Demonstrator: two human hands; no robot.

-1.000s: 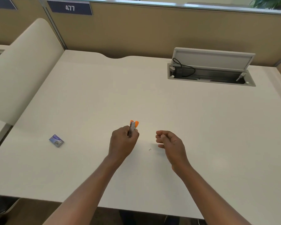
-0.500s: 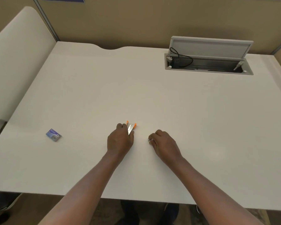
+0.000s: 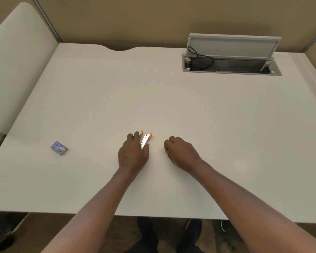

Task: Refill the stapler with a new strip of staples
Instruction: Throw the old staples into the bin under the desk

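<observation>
Orange-tipped and hinged open in a narrow V, the small stapler [image 3: 145, 140] lay pinned near the middle of the white tabletop [image 3: 208, 115], closer to its near edge than its far one, as a person worked to reload it. The left hand [image 3: 133, 154] was pressed down over the stapler's rear, fingers curled around it and thumb alongside, apparently to keep the two arms spread and the bright metal channel facing up and steady for loading. Just beside it, though not touching, the right hand [image 3: 181, 152] rested knuckles-up with its fingers curled tightly under; a faint glint at the fingertips hinted at a pinched strip of staples, but it was too small to confirm, and whether the hand held anything could not be told. A small blue staple box [image 3: 59, 148] sat well apart toward the tabletop's left edge, seemingly set aside out of the working area. Near the far right corner, a grey cable hatch [image 3: 232, 57] stood propped open with a black cord looped inside. Judging by the open stapler, the strip had yet to be seated.
</observation>
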